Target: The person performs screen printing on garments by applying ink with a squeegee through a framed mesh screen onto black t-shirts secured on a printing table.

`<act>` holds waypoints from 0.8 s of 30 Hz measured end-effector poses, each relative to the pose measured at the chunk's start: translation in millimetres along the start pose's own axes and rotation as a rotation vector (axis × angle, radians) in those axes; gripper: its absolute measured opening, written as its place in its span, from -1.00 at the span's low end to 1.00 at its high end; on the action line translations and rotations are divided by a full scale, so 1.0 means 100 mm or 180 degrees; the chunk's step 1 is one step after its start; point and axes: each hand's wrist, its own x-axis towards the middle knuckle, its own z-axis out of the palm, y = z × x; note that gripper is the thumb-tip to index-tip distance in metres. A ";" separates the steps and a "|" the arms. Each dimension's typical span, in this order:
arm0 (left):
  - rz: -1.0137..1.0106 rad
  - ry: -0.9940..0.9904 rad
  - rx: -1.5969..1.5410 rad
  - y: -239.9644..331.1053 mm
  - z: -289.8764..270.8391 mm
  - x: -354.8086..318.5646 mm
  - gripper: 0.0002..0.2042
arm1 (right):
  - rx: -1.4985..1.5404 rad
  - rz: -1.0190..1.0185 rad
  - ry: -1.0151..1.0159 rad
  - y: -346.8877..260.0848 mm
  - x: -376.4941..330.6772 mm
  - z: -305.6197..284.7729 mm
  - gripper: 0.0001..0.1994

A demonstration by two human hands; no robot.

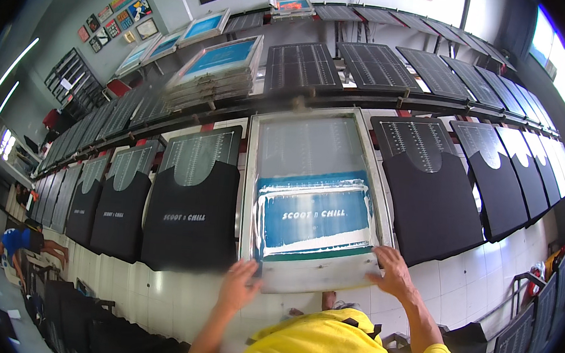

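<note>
A screen printing frame (250,194) with a pale wooden border lies across a printing board in the middle. Its mesh is grey at the far end and blue nearer me, with white ink smeared around white lettering. My left hand (238,287) holds the frame's near left corner, its fingers bent against the edge. On the near right corner sits my right hand (393,271), fingers curled over the border. To the left, a black shirt (186,219) on its board bears white lettering; to the right, another black shirt (432,201) shows a plain front.
More boards with black shirts continue along both sides. Behind them runs a second row of bare printing boards (304,65). Stacked screens (211,71) stand at the far left. A person in blue (17,240) bends at the left, and dark boards (522,341) fill the lower right.
</note>
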 end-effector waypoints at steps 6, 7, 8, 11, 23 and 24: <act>0.0722 -0.0843 0.0621 0.26 0.05 0.06 -0.39 | -0.0929 -0.0710 -0.1130 -0.07 0.06 0.00 -0.24; 0.0747 -0.0830 0.0692 0.24 0.10 0.11 -0.39 | -0.0927 -0.0762 -0.1186 -0.07 0.10 -0.02 -0.24; 0.0645 -0.0772 0.0638 0.22 0.15 0.18 -0.42 | -0.0902 -0.0662 -0.1135 -0.10 0.20 -0.06 -0.29; 0.0297 -0.0805 0.0534 0.26 0.19 0.43 -0.53 | -0.0809 -0.0414 -0.0902 -0.13 0.33 -0.01 -0.45; 0.0268 -0.0119 0.0421 0.15 0.40 0.30 -0.57 | -0.0662 -0.0585 -0.0117 -0.22 0.29 0.03 -0.71; 0.0326 -0.0081 0.0409 0.12 0.44 0.27 -0.56 | -0.0713 -0.0655 -0.0095 -0.16 0.27 0.10 -0.72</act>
